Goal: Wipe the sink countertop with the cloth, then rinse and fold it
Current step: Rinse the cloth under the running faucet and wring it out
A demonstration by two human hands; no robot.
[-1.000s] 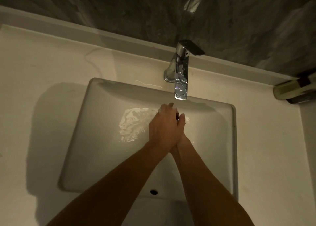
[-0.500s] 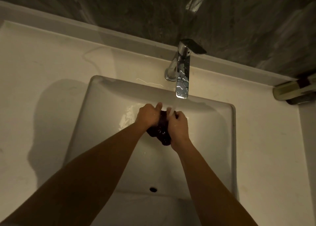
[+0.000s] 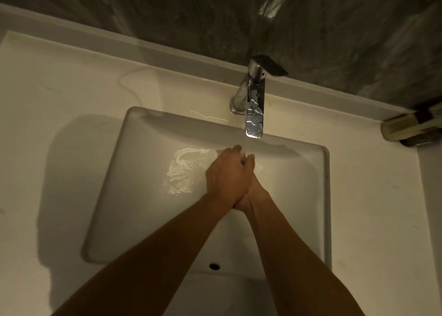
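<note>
My left hand [image 3: 223,177] and my right hand [image 3: 253,189] are pressed palm to palm inside the white sink [image 3: 327,196], just below the spout of the chrome tap [image 3: 254,114]. The dark cloth is squeezed between the palms and almost wholly hidden; only a thin dark sliver [image 3: 243,163] shows between the fingertips. Water runs over the fingertips and spreads in a shiny patch [image 3: 184,169] on the basin floor to the left of the hands. The pale countertop [image 3: 59,88] surrounds the basin.
A cylindrical container [image 3: 411,129] lies on its side at the counter's back right corner. A dark marble wall [image 3: 239,16] rises behind the tap. An overflow hole [image 3: 214,266] sits in the basin's near wall between my forearms.
Half a second ago my hands were apart with the dark cloth bunched in view between them. They have closed together over it, as they were one second ago.
</note>
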